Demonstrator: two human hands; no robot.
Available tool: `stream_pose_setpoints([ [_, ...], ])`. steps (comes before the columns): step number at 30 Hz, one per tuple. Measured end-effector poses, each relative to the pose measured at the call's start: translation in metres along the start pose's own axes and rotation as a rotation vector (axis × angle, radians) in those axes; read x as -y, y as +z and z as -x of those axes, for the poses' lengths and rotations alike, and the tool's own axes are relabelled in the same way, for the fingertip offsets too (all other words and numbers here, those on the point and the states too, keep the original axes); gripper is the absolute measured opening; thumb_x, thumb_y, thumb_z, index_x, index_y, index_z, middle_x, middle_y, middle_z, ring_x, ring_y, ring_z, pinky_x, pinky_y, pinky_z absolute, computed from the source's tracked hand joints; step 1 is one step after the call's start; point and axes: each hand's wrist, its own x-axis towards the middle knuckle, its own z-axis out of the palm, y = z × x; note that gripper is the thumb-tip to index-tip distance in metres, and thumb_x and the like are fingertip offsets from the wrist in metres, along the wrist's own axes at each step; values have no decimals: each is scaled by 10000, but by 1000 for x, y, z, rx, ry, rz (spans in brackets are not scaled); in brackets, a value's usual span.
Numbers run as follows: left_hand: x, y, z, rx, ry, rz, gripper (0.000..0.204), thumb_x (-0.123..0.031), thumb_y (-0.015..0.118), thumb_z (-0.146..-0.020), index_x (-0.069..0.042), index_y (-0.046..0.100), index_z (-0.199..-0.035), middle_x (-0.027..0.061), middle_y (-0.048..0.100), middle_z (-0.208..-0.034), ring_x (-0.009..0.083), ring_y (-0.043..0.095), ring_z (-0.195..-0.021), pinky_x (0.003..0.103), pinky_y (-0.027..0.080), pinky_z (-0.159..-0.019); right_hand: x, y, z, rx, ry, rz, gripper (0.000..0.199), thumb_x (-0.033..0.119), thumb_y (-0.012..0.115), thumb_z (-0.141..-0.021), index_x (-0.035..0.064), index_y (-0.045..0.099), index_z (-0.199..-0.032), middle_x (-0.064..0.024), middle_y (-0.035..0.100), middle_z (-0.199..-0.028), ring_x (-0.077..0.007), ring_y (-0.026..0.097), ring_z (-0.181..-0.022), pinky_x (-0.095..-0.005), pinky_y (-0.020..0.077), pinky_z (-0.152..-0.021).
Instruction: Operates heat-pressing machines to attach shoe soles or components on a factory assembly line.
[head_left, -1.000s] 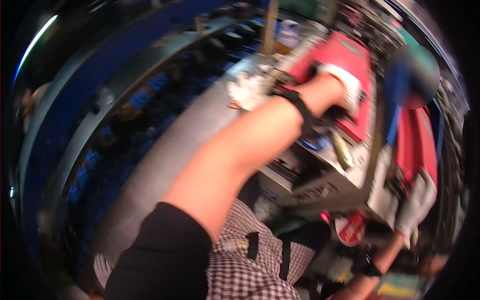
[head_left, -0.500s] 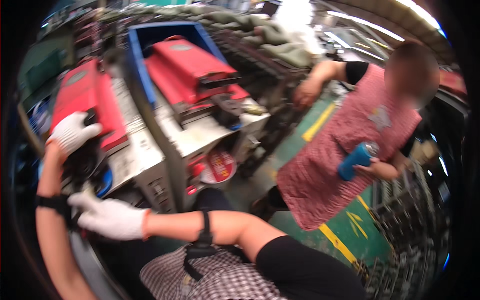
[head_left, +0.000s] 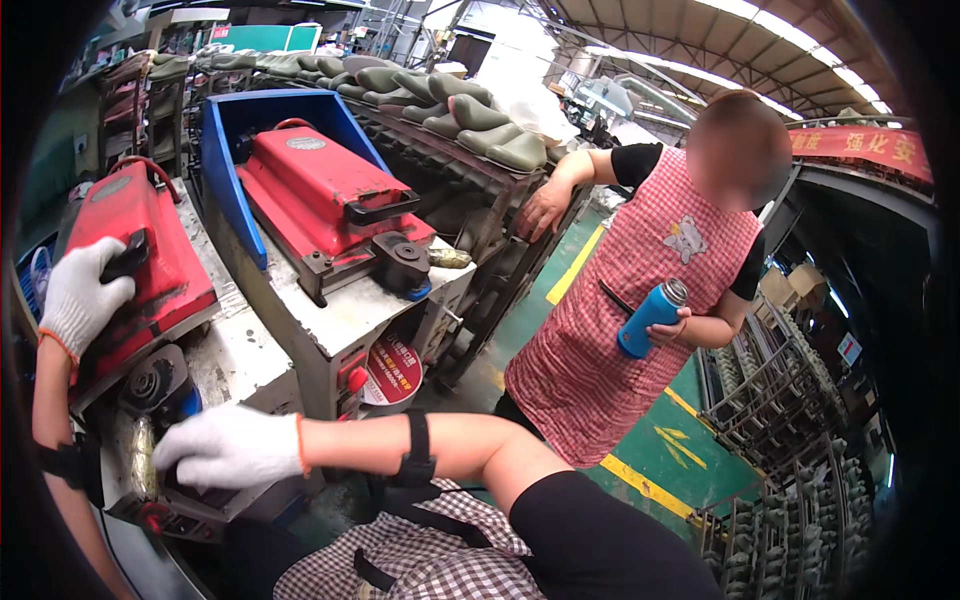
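Note:
My left hand [head_left: 80, 300], in a white knit glove with an orange cuff, is closed round the end of the black handle [head_left: 126, 256] on a red machine cover [head_left: 118, 222]. My right hand [head_left: 232, 448], gloved alike, hovers just right of a lever wrapped in yellowish tape [head_left: 144, 460]. Its fingers are loosely bent and apart, with nothing seen in them. Behind the lever sits a round black clamp part [head_left: 152, 386] on the white machine top [head_left: 238, 345].
A second red-covered machine [head_left: 325, 180] with a blue surround [head_left: 232, 190] stands to the right. Racks hold several green shoe lasts [head_left: 480, 125]. A co-worker in a red checked apron [head_left: 610, 320] holds a blue bottle [head_left: 650, 320], one hand at the rack. More racks [head_left: 780, 370] stand right.
The view has shifted and become sharper. My left hand stays at the handle. My right hand is now clearly beside the taped lever. The co-worker still holds the bottle.

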Motion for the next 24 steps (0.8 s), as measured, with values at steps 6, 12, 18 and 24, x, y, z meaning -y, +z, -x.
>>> stream_pose_setpoints([
  [6, -10, -45, -22, -90, 99, -73, 437, -239, 758, -820, -102, 704, -1230, 166, 745, -1161, 357, 718, -1085, 397, 552, -936, -24, -59, -18, -124, -77, 223, 265, 263, 616, -1015, 96, 709, -1199, -132, 737, -1094, -306, 718, -1034, -411, 569, -925],
  [12, -10, -80, 0, -409, 230, -270, 547, -407, 713, -932, -102, 641, -1380, 205, 642, -1369, 385, 611, -1271, 452, 482, -1091, -68, -85, -99, -251, 41, 275, 407, 285, 614, -1001, 36, 692, -1312, -215, 680, -1324, -338, 646, -1241, -411, 476, -1098],
  [18, 8, -59, 69, -449, 169, -505, 544, -206, 774, -877, -117, 639, -1396, 175, 594, -1447, 391, 562, -1337, 458, 441, -1137, -93, -68, -209, -60, 375, 627, 1181, 783, 594, -844, 87, 147, -1687, -421, 207, -1636, -534, 454, -1424, -452, 359, -1221],
  [24, 8, -18, 119, -618, -79, 145, 522, -127, 805, -845, -65, 673, -1346, 184, 618, -1401, 337, 606, -1296, 401, 465, -1118, -113, -52, -248, -125, 488, 772, 1063, 587, 741, -755, 167, 335, -1643, -373, 265, -1631, -516, 529, -1367, -481, 486, -1116],
])
